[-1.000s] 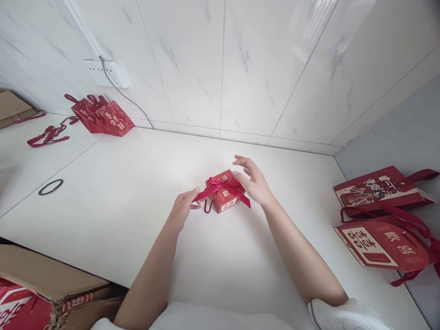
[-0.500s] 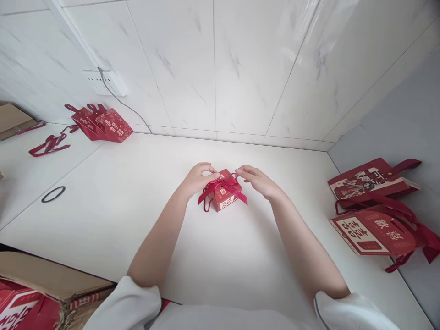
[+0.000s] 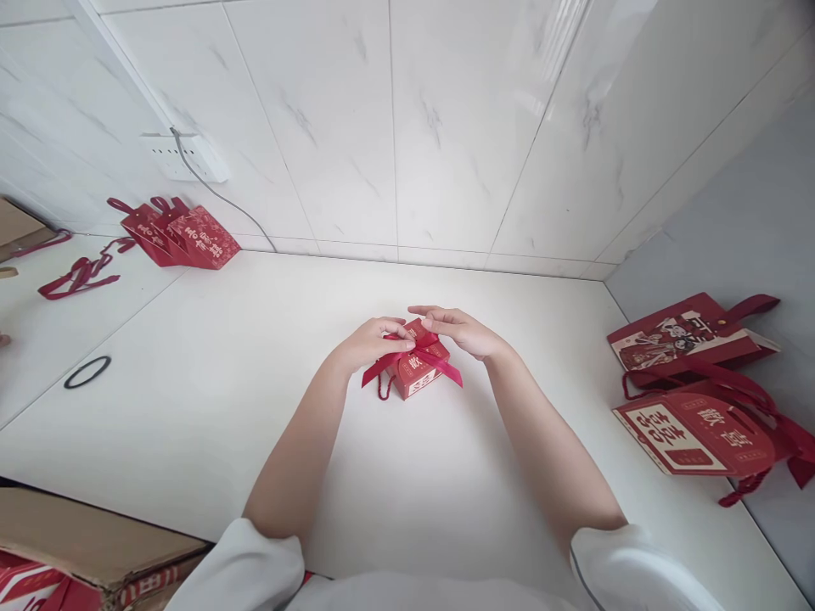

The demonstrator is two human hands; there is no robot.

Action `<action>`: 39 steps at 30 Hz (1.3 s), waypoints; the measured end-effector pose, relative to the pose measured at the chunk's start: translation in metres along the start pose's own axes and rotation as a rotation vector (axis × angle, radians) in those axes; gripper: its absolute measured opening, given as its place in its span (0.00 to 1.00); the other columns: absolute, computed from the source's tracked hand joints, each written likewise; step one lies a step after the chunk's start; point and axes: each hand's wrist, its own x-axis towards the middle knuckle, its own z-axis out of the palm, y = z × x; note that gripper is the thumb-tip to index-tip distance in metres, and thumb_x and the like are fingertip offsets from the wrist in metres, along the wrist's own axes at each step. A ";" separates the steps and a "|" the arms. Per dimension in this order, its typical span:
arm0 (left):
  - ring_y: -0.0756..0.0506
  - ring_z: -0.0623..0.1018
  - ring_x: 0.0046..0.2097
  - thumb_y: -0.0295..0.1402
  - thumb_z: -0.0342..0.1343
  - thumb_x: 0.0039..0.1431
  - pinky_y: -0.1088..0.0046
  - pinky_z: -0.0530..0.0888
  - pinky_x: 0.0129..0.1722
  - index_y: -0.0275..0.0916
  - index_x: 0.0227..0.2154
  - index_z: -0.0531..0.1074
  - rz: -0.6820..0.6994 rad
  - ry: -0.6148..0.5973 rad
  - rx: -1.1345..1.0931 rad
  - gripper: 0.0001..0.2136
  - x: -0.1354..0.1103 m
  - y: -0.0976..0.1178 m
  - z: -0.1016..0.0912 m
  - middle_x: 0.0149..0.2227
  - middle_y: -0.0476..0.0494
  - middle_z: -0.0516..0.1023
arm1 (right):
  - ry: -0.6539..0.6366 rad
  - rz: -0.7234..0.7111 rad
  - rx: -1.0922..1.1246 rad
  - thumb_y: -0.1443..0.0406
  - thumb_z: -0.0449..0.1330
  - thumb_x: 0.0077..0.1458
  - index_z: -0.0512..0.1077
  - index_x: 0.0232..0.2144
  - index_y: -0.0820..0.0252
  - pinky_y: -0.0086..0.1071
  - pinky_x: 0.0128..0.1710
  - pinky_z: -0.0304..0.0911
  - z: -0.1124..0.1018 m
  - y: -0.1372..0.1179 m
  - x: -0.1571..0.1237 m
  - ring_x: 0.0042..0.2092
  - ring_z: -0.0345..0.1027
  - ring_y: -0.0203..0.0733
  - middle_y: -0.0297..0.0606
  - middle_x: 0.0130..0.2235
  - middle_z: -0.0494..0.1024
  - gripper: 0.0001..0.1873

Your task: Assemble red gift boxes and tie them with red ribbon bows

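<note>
A small red gift box (image 3: 417,378) with gold lettering sits in the middle of the white table (image 3: 255,399). A red satin ribbon (image 3: 439,363) is tied in a bow on its top, and its tails hang down both sides. My left hand (image 3: 373,341) pinches the bow's left loop from the left. My right hand (image 3: 459,330) rests on the bow from the right, fingers curled over the ribbon and pointing left. The two hands nearly touch above the box.
Two larger red gift boxes (image 3: 697,428) with ribbons lie at the right edge. Red paper bags (image 3: 184,236) and loose ribbon (image 3: 80,276) lie at the back left under a wall socket (image 3: 182,154). A black ring (image 3: 87,372) lies left. Cardboard cartons (image 3: 89,552) stand at the lower left.
One second ago my left hand held a ribbon tail and my right hand hovered open. Both hands then came together on the bow and now sit closer on top of the box.
</note>
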 end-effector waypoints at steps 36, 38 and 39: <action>0.38 0.63 0.63 0.28 0.50 0.45 0.60 0.67 0.57 0.48 0.35 0.77 0.009 0.089 0.198 0.15 -0.025 0.018 -0.010 0.63 0.51 0.61 | 0.016 -0.335 -1.403 0.70 0.56 0.56 0.77 0.40 0.69 0.59 0.64 0.45 0.117 -0.029 -0.056 0.64 0.50 0.62 0.56 0.61 0.61 0.12; 0.37 0.64 0.62 0.30 0.50 0.47 0.60 0.69 0.54 0.47 0.31 0.76 -0.027 0.118 0.186 0.11 -0.023 0.016 -0.010 0.62 0.52 0.63 | -0.015 -0.313 -1.439 0.72 0.55 0.54 0.74 0.46 0.71 0.61 0.65 0.40 0.121 -0.023 -0.055 0.65 0.47 0.61 0.57 0.62 0.59 0.17; 0.37 0.63 0.62 0.31 0.50 0.47 0.60 0.68 0.55 0.47 0.28 0.75 -0.038 0.127 0.183 0.09 -0.022 0.014 -0.011 0.61 0.52 0.64 | -0.040 -0.310 -1.428 0.73 0.54 0.54 0.73 0.48 0.71 0.62 0.65 0.39 0.119 -0.022 -0.057 0.65 0.47 0.60 0.56 0.62 0.60 0.18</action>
